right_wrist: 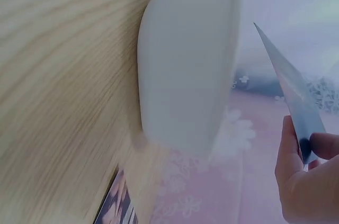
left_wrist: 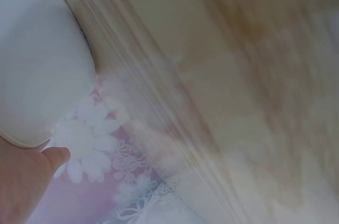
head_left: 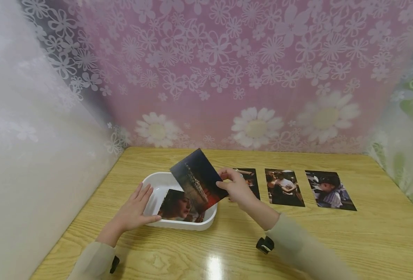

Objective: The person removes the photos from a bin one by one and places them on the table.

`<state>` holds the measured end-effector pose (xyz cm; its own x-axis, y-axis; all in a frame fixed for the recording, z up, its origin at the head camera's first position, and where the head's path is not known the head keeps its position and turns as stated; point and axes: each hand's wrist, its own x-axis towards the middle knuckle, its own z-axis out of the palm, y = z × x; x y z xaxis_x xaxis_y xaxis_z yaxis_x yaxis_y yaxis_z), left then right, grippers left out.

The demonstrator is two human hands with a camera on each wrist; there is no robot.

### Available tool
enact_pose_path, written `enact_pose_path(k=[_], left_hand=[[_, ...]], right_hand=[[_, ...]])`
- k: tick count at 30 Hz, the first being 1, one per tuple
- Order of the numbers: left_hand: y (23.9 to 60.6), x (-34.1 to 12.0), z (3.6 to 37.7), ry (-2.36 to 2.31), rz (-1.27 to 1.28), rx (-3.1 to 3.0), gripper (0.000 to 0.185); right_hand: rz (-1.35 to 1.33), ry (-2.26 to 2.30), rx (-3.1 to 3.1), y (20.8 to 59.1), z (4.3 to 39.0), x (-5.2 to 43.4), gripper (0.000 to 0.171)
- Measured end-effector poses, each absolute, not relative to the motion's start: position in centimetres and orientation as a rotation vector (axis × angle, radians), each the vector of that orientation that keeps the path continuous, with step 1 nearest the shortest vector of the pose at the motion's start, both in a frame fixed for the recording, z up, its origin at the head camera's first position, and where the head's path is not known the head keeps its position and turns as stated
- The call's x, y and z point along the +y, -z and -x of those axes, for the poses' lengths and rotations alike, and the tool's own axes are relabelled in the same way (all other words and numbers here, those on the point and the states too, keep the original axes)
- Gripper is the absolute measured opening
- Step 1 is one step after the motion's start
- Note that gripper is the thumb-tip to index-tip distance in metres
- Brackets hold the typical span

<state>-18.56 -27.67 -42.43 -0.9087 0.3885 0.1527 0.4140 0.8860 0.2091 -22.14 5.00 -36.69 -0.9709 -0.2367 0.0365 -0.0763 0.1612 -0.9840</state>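
Note:
A dark photo print (head_left: 197, 181) with a lit, golden structure and a red patch hangs tilted over the white tray (head_left: 211, 223). My right hand (head_left: 239, 188) pinches it by its right edge, thumb on top; the right wrist view shows the photo (right_wrist: 294, 94) nearly edge-on, raised above the tray's rim. Inside the tray lies another photo (head_left: 174, 204) showing a face, partly covered by the held one. My left hand (head_left: 134, 210) rests on the tray's left side, fingers spread along the rim and thumb at the near edge.
To the right, a row of three photos lies on the wooden table (head_left: 241, 241): one partly hidden behind my right hand (head_left: 251, 179), a middle photo (head_left: 284, 187) and a right-hand photo (head_left: 330, 190). A flowered pink curtain (head_left: 206, 97) stands behind the table.

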Motion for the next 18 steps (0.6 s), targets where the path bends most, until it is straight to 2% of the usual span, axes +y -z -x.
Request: enact_pose_path(k=[9,18], left_hand=[[42.4,-27.7,18.4,0.352,0.631,-2.935,0.095],[42.3,-27.7,18.5,0.348,0.631,-2.958,0.095]], right_hand=[[0.182,1.977,2.075,36.3,19.5,9.9,0.015],[0.136,1.935,1.97,37.7,16.6,13.1,0.015]])
